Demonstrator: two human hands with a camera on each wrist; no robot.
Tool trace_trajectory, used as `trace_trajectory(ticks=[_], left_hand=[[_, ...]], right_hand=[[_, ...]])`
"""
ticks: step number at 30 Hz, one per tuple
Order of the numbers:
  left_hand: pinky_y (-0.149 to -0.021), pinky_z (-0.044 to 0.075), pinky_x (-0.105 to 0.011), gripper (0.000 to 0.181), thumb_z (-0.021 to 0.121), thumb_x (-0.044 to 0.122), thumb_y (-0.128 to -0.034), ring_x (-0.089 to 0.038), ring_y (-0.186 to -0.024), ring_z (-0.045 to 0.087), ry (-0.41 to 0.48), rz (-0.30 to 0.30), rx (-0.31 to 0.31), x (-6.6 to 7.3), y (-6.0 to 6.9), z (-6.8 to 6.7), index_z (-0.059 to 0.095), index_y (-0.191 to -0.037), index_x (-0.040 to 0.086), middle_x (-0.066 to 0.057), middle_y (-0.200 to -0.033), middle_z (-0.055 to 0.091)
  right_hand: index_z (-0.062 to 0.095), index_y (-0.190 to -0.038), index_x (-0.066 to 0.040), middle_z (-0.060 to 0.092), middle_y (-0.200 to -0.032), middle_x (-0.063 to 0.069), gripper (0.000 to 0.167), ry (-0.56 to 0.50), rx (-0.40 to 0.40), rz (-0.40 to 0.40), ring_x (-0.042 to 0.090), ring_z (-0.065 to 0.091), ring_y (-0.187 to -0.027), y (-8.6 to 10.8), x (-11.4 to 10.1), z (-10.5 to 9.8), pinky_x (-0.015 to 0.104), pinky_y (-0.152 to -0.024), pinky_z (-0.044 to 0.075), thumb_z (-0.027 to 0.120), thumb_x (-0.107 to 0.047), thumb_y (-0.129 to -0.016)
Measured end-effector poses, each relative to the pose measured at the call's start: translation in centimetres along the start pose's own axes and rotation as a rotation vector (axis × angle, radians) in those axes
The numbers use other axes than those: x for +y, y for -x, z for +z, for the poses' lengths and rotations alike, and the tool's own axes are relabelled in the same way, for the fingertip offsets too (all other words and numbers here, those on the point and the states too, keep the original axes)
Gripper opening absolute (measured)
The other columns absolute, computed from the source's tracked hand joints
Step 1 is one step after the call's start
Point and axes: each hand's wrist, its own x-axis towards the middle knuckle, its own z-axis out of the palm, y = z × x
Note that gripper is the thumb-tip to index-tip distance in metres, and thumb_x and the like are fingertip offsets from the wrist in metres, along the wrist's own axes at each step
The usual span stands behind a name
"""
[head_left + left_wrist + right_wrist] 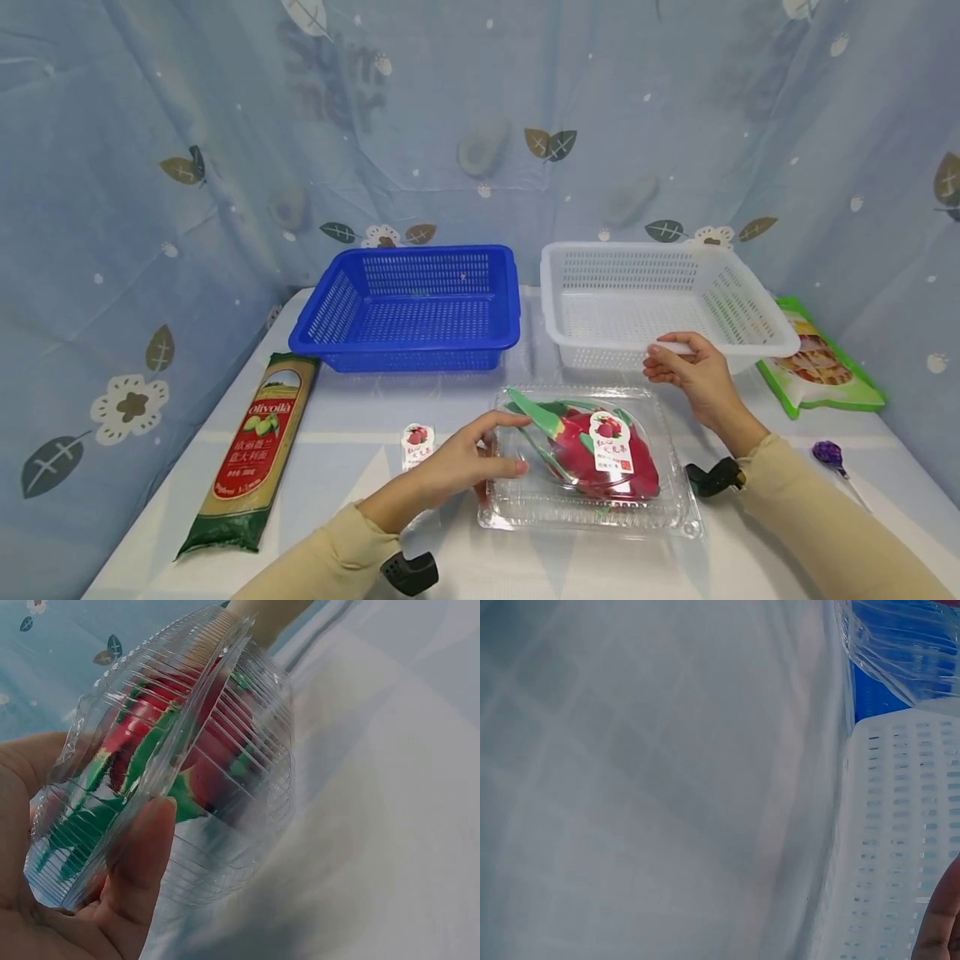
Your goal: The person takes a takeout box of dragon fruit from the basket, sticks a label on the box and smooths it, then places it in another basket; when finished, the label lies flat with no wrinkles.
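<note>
A clear plastic clamshell box (585, 521) holds a red dragon fruit (637, 462) with green tips, with a white label on top. My left hand (472, 467) grips the box's left edge, the thumb on one side and fingers on the other. In the left wrist view the clamshell box (255, 735) fills the grasp of the left hand (127, 877). My right hand (697, 375) is in front of the white basket's near rim, fingers loosely bent, holding nothing visible. Only a bit of the right hand (941, 922) shows in its wrist view.
Behind stand a blue basket (412, 360) and a white basket (600, 357). A spaghetti pack (251, 450) lies left, a green-edged food bag (825, 358) and a purple lollipop (828, 454) right. A labelled clear package (417, 444) is partly hidden by the left hand.
</note>
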Motion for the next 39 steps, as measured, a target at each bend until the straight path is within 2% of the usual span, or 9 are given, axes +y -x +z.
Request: trace_trajectory(ticks=[6,13,20,26,32,39], left_hand=[[-0.044,0.052,-0.03,0.057,0.076,0.016,-0.0854,-0.01,-0.046,0.05,0.044,0.036,0.004,-0.2,0.0,0.3,0.053,-0.138,0.021,-0.004,-0.088,0.04],[-0.043,0.051,-0.028,0.056,0.075,0.012,-0.0861,-0.008,-0.048,0.05,0.087,0.067,0.008,-0.6,0.1,0.6,0.053,-0.137,0.017,-0.003,-0.089,0.04],[-0.043,0.049,-0.026,0.056,0.074,0.01,-0.0864,-0.005,-0.052,0.05,0.133,0.099,0.018,-0.9,0.2,0.8,0.051,-0.137,0.008,-0.003,-0.09,0.042],[-0.044,0.048,-0.024,0.044,0.073,0.007,-0.0856,-0.003,-0.051,0.05,0.189,0.124,0.036,-1.2,0.2,0.9,0.051,-0.124,0.001,-0.001,-0.088,0.043],[-0.044,0.046,-0.022,0.038,0.073,0.007,-0.0841,-0.003,-0.055,0.05,0.199,0.118,0.054,-1.4,0.5,0.9,0.046,-0.11,-0.001,0.001,-0.089,0.045],[-0.045,0.044,-0.021,0.038,0.073,0.005,-0.0833,-0.001,-0.054,0.049,0.201,0.154,0.063,-1.5,0.7,0.9,0.043,-0.105,-0.003,0.002,-0.087,0.045]], right_hand=[[0.056,-0.109,-0.007,0.076,-0.079,-0.002,0.019,-0.005,-0.006,0.003,0.011,0.073,-0.069,0.2,0.0,-0.2,0.025,-0.065,0.06,0.066,-0.006,-0.093],[0.057,-0.107,-0.012,0.076,-0.079,-0.002,0.016,-0.003,-0.008,0.012,0.01,0.073,-0.07,0.3,0.1,-0.3,0.025,-0.065,0.06,0.064,-0.007,-0.094],[0.053,-0.112,-0.006,0.076,-0.08,-0.002,0.022,0.011,-0.006,0.007,0.011,0.073,-0.07,0.3,0.0,-0.4,0.026,-0.066,0.06,0.065,-0.008,-0.094],[0.053,-0.11,-0.007,0.076,-0.079,-0.002,0.02,0.014,-0.007,0.003,0.011,0.073,-0.07,0.2,-0.2,-0.4,0.026,-0.066,0.06,0.066,-0.009,-0.094],[0.054,-0.109,-0.008,0.076,-0.079,-0.002,0.018,0.0,-0.016,0.004,0.011,0.073,-0.07,0.0,-0.1,-0.3,0.026,-0.066,0.06,0.065,-0.009,-0.094],[0.052,-0.111,-0.003,0.076,-0.079,-0.002,0.021,-0.011,-0.023,0.003,0.011,0.073,-0.07,-0.1,0.0,-0.4,0.026,-0.066,0.06,0.064,-0.007,-0.095]])
